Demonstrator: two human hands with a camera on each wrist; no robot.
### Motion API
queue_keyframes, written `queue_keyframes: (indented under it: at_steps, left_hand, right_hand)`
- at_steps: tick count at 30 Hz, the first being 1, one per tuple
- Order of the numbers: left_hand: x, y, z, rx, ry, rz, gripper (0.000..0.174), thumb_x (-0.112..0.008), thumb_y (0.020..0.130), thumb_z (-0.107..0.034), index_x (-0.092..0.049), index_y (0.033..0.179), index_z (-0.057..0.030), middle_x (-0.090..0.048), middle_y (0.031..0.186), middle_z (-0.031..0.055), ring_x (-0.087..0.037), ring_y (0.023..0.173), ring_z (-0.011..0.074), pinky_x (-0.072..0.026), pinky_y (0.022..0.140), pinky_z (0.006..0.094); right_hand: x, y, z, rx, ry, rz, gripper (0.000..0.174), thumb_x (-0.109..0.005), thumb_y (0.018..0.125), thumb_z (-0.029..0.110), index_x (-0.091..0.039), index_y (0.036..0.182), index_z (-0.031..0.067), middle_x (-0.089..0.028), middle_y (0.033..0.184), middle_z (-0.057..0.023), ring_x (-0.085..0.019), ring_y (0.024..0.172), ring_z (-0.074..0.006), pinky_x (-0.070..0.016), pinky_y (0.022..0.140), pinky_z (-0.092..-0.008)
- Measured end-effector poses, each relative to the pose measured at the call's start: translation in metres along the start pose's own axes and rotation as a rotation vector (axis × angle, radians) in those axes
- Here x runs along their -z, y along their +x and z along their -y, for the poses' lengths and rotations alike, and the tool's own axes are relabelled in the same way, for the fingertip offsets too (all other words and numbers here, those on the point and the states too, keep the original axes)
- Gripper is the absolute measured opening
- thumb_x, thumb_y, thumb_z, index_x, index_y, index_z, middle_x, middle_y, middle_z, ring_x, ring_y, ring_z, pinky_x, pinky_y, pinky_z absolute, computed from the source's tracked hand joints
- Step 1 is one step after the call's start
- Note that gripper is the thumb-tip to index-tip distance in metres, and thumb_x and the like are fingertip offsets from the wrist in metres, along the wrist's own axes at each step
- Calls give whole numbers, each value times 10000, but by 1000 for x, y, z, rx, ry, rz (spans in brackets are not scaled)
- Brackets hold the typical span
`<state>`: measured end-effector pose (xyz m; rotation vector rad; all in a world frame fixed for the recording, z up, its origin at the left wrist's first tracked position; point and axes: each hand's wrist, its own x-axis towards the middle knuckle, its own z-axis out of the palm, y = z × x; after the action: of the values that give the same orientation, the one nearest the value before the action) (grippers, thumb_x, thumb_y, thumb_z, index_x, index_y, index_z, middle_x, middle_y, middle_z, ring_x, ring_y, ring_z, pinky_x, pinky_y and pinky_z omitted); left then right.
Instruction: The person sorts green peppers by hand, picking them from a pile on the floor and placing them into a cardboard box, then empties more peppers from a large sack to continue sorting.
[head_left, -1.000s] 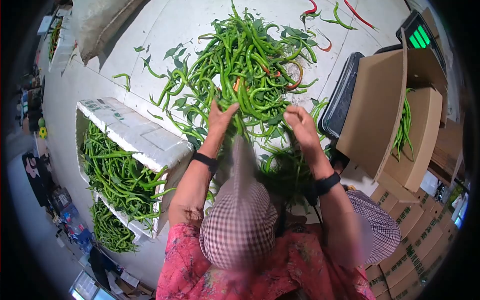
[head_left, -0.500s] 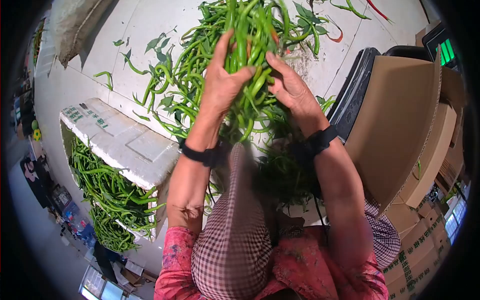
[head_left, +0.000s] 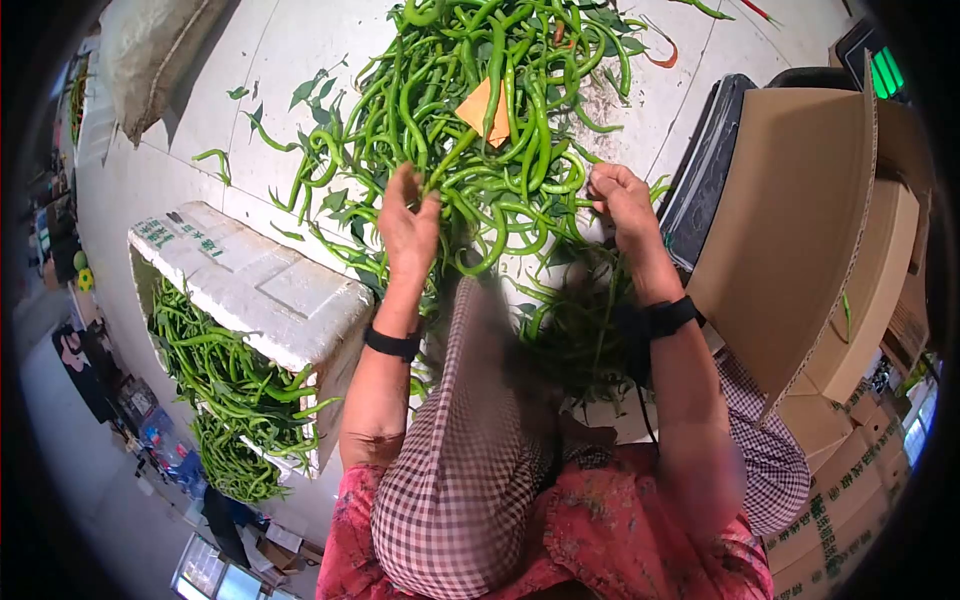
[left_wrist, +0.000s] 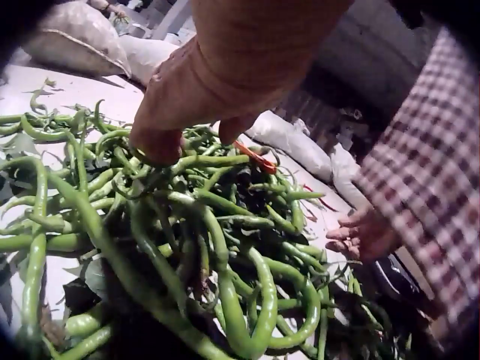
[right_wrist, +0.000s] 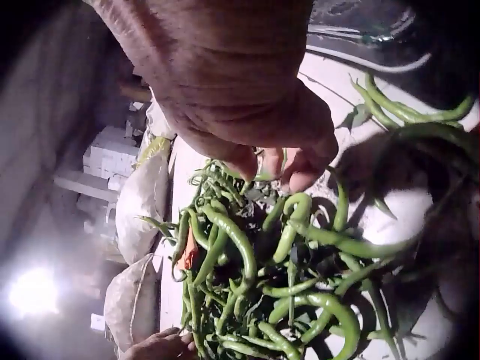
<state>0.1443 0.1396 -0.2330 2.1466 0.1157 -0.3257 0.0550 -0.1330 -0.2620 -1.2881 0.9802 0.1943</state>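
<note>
"How many chillies?"
"Too many to count in the heap (head_left: 541,145) on the pale floor (head_left: 300,60), between the two hands. One orange scrap (head_left: 484,110) lies in it."
"The fingers?"
"Left hand (head_left: 408,232): thumb apart from fingers, at the heap's near edge. Right hand (head_left: 629,208): curled, by the heap; whether clamped on a chilli, I can't tell."
"Containers?"
"One foam box (head_left: 250,282), heaped with green chillies (head_left: 215,348); one carton (head_left: 780,215), one chilli (head_left: 847,315) visible inside."

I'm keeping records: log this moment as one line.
left hand: at green pepper pile | right hand: at pile's edge | orange piece: on pile
</note>
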Motion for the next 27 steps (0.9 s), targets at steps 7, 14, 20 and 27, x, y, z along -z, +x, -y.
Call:
queue_keyframes:
  at_steps: [7, 14, 20, 27]
  left_hand:
    - [-27, 13, -35, -440, 172, -154, 475, -713, 785, -129, -559, 1216, -1, -598, 1059, 188, -563, 996, 344, -437, 895, 409]
    - [-53, 52, -43, -345, 359, 44, 365, -676, 829, -182, -633, 1176, -78, -687, 872, 155, -657, 796, 296, -500, 709, 391]
    - [-4, 16, -8, 8, -113, -44, 354, -548, 931, -142, -585, 1265, -30, -714, 764, 87, -658, 711, 112, -516, 677, 274]
    - [-13, -40, 9, 135, -141, 496, 283, -535, 968, -109, -569, 1208, 39, -670, 825, 49, -605, 737, 108, -492, 692, 239]
  right_hand:
    - [-51, 30, -11, 344, -127, -20, 364, -684, 846, 235, -623, 1102, -16, -691, 1011, -176, -674, 895, -240, -519, 758, -346]
    - [-88, 69, 3, 198, -305, 26, 311, -708, 828, 165, -617, 1022, -60, -673, 817, -73, -622, 711, -138, -497, 644, -279]
    - [-18, 35, 20, 220, -10, 278, 283, -621, 854, 182, -615, 1070, -1, -650, 908, -59, -614, 765, -156, -482, 643, -281]
    - [-6, 4, 13, -75, 234, 299, 197, -573, 910, 145, -589, 1059, 18, -599, 817, -27, -558, 699, -119, -472, 623, -263]
